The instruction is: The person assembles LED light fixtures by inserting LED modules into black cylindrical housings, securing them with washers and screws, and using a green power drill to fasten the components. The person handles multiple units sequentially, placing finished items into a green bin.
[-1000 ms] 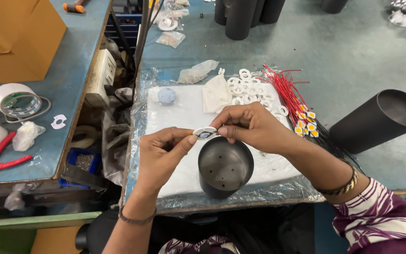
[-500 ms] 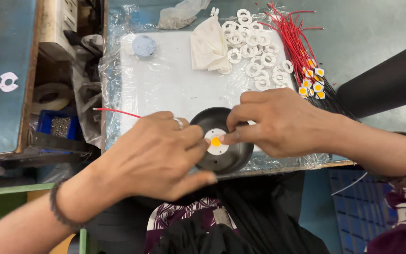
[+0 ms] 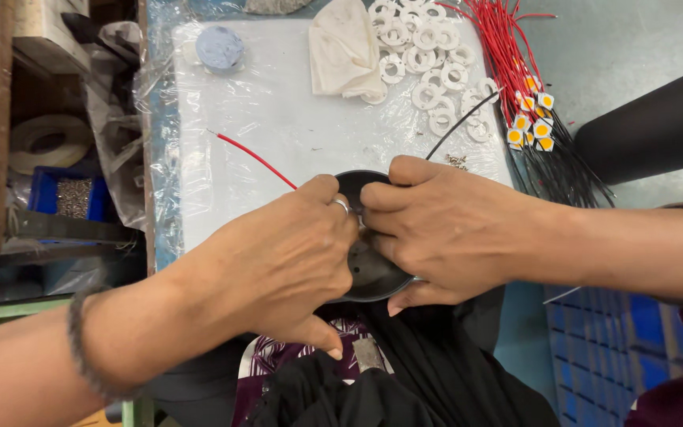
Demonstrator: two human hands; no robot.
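While both hands crowd over it, the round black housing [image 3: 369,269] sits at the near edge of the white plastic-covered surface [image 3: 278,134], just above the person's lap. The left hand [image 3: 286,261] covers the housing's left side, its fingers [image 3: 322,198] curled together and pressed down into the dish; a ring shows on one of them. The right hand [image 3: 444,229] covers the right side, its fingers [image 3: 381,196] bunched tight and meeting the left fingertips over the middle of the dish, with the thumb hooked under the near rim. What the fingertips pinch between them is hidden by the hands themselves.

A red wire [image 3: 250,156] runs out from under the left fingers, slanting up and left across the white sheet. A black wire [image 3: 456,126] leaves from under the right fingers and rises toward the upper right.

Farther back lies a heap of white plastic rings [image 3: 428,59], with a crumpled white cloth [image 3: 345,51] touching its left side. A pale blue round disc [image 3: 220,47] lies well to the left of the cloth. Right of the rings is a bundle of red and black leads tipped with small yellow LED chips [image 3: 531,119]. A black tube [image 3: 650,126] lies at the right edge. Off the left side of the surface, a roll of tape [image 3: 49,142] and a blue bin of small screws [image 3: 73,198] sit lower down.
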